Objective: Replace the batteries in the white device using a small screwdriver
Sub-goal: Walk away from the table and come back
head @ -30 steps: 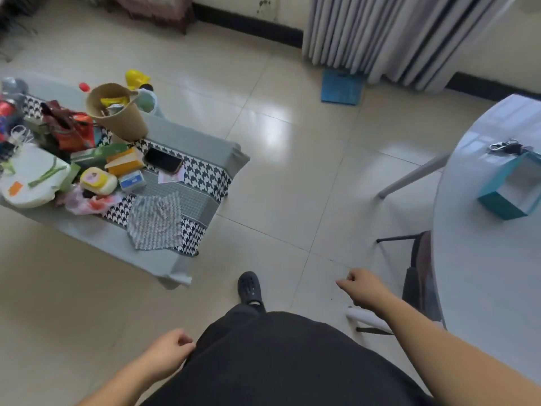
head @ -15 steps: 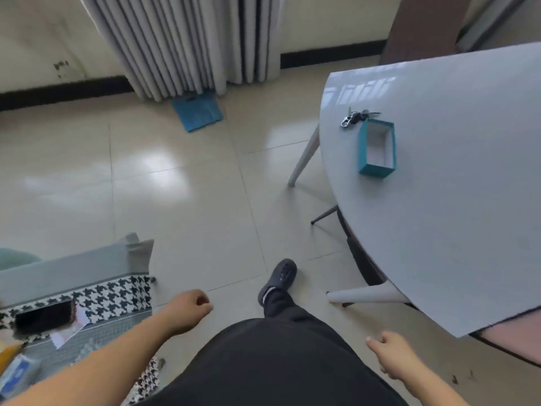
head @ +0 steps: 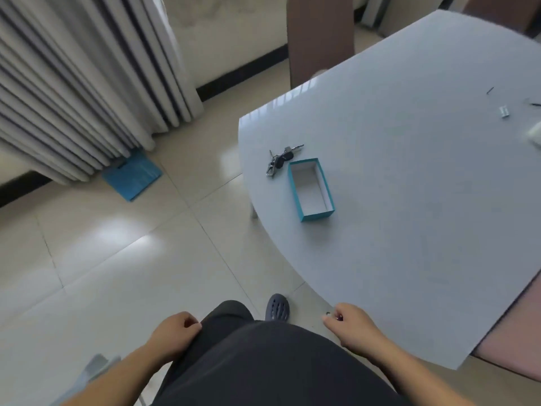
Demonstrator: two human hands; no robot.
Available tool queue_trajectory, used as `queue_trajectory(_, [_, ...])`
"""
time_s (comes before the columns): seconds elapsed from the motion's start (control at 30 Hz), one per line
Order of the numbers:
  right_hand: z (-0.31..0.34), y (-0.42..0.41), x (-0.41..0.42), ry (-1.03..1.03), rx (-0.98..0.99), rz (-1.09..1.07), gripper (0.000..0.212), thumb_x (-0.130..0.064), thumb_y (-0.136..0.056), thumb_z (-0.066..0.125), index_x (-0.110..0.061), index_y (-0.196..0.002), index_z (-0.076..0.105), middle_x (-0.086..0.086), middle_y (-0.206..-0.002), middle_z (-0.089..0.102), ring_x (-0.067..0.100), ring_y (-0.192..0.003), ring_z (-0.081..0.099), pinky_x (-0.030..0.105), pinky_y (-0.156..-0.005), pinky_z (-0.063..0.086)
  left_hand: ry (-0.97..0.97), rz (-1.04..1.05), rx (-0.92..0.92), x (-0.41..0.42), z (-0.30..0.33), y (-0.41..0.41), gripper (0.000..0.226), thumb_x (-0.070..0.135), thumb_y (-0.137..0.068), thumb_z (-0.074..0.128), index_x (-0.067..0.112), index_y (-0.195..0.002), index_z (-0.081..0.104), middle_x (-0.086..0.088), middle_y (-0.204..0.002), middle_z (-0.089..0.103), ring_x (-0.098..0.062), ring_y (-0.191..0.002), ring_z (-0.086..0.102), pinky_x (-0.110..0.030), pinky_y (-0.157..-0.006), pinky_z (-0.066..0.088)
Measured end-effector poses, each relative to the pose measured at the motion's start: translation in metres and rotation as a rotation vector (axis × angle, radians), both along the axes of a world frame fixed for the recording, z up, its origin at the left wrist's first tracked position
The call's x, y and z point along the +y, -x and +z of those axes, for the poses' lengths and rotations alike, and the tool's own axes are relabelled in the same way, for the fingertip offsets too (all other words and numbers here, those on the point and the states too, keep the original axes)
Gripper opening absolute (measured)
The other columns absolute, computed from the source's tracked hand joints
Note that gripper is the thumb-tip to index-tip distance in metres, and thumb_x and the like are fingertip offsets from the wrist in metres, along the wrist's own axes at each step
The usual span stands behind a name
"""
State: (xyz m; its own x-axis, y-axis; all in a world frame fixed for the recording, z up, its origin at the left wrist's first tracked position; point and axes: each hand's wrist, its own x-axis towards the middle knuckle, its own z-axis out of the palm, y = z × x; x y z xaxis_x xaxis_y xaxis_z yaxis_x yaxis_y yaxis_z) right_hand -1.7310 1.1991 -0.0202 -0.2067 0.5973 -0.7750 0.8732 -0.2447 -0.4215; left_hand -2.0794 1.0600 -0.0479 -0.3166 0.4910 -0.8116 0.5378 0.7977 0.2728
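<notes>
A blurred white thing [head: 534, 136], perhaps the white device, lies at the far right edge of the pale grey table [head: 409, 235]. Near it lie a small pale piece [head: 504, 111] and two thin dark bits [head: 490, 90]. My right hand [head: 349, 326] hangs beside the table's near edge with its fingers curled; something small and dark shows at the fingertips, too small to name. My left hand [head: 175, 332] hangs loosely curled by my thigh and holds nothing. No screwdriver is plainly seen.
An open teal box [head: 311, 189] and a bunch of keys [head: 281, 159] lie on the table's left part. A brown chair [head: 320, 39] stands behind the table, a pinkish seat [head: 515, 344] at its near right. Curtains [head: 87, 83] and a blue flat thing [head: 132, 174] are on the left.
My view has swung away from the cluttered low table toward the grey table, which is now closer. My right hand has come up beside the table's near edge.
</notes>
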Motion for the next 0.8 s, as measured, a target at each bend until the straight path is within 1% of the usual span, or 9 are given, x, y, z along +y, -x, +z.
queue_trajectory(0.07, [0.010,0.016,0.029,-0.042,0.038,-0.082,0.028,-0.038,-0.084,0.053,-0.018,-0.067,0.043,-0.001,-0.066,0.050,0.016,-0.059,0.046,0.030,-0.057,0.039,0.027,-0.051,-0.024,0.027,0.000,0.013,0.019,0.032,-0.081,0.053,0.018,-0.079,0.066,0.009,-0.084,0.069,-0.009,-0.079,0.062,-0.027,-0.071,0.049])
queue_trajectory(0.13, [0.020,0.030,0.062,-0.075,0.066,-0.151,0.025,-0.036,-0.085,0.055,-0.017,-0.071,0.048,0.001,-0.071,0.055,0.018,-0.063,0.052,0.031,-0.060,0.043,0.046,-0.117,-0.037,0.055,-0.001,0.023,0.019,0.029,-0.081,0.052,0.015,-0.075,0.063,0.007,-0.081,0.068,-0.012,-0.074,0.059,-0.027,-0.067,0.045])
queue_trajectory(0.23, [0.028,0.053,0.118,-0.141,0.133,-0.288,0.003,-0.020,-0.081,0.055,-0.018,-0.079,0.054,0.003,-0.080,0.060,0.022,-0.070,0.059,0.035,-0.060,0.051,0.048,-0.207,-0.057,0.097,-0.008,0.030,0.018,0.027,-0.083,0.051,0.013,-0.075,0.060,0.005,-0.082,0.066,-0.014,-0.075,0.058,-0.028,-0.068,0.044])
queue_trajectory(0.3, [0.031,0.070,0.154,-0.193,0.161,-0.330,0.012,-0.013,-0.079,0.052,-0.024,-0.081,0.056,0.003,-0.084,0.062,0.024,-0.071,0.063,0.036,-0.060,0.055,0.044,-0.294,-0.082,0.125,-0.011,0.030,0.018,0.027,-0.083,0.050,0.013,-0.076,0.059,0.004,-0.084,0.066,-0.014,-0.075,0.058,-0.029,-0.071,0.046])
queue_trajectory(0.37, [0.028,0.090,0.189,-0.240,0.165,-0.349,0.018,-0.010,-0.080,0.052,-0.027,-0.082,0.057,0.003,-0.087,0.063,0.026,-0.075,0.065,0.040,-0.068,0.058,0.047,-0.356,-0.106,0.150,-0.015,0.033,0.020,0.029,-0.083,0.050,0.015,-0.085,0.064,0.004,-0.089,0.068,-0.013,-0.083,0.061,-0.030,-0.076,0.049])
queue_trajectory(0.47, [0.015,0.117,0.224,-0.277,0.118,-0.279,0.018,-0.008,-0.079,0.051,-0.022,-0.088,0.058,0.003,-0.088,0.063,0.027,-0.078,0.066,0.038,-0.072,0.058,0.012,-0.436,-0.122,0.172,-0.019,0.035,0.019,0.031,-0.084,0.050,0.020,-0.092,0.064,0.006,-0.094,0.067,-0.011,-0.087,0.061,-0.029,-0.079,0.050])
queue_trajectory(0.6, [-0.014,0.144,0.247,-0.315,-0.088,-0.004,0.025,-0.005,-0.080,0.050,-0.016,-0.100,0.059,0.005,-0.097,0.062,0.027,-0.086,0.057,0.031,-0.072,0.050,0.005,-0.498,-0.131,0.188,-0.028,0.047,0.013,0.035,-0.086,0.050,0.028,-0.091,0.060,0.010,-0.096,0.065,-0.008,-0.088,0.058,-0.024,-0.075,0.045])
queue_trajectory(0.7, [-0.032,0.152,0.247,-0.328,-0.171,0.068,0.022,-0.003,-0.080,0.051,-0.013,-0.098,0.058,0.007,-0.095,0.062,0.027,-0.079,0.054,0.032,-0.067,0.049,0.046,-0.561,-0.136,0.194,-0.032,0.060,0.012,0.038,-0.087,0.049,0.029,-0.091,0.057,0.008,-0.098,0.064,-0.010,-0.089,0.058,-0.023,-0.074,0.042])
queue_trajectory(0.8, [-0.044,0.157,0.244,-0.360,-0.195,0.086,0.016,-0.005,-0.081,0.053,-0.013,-0.094,0.057,0.006,-0.092,0.062,0.025,-0.074,0.052,0.031,-0.062,0.047,0.073,-0.587,-0.133,0.200,-0.036,0.075,0.013,0.038,-0.087,0.048,0.028,-0.091,0.056,0.007,-0.099,0.064,-0.011,-0.089,0.057,-0.023,-0.073,0.042])
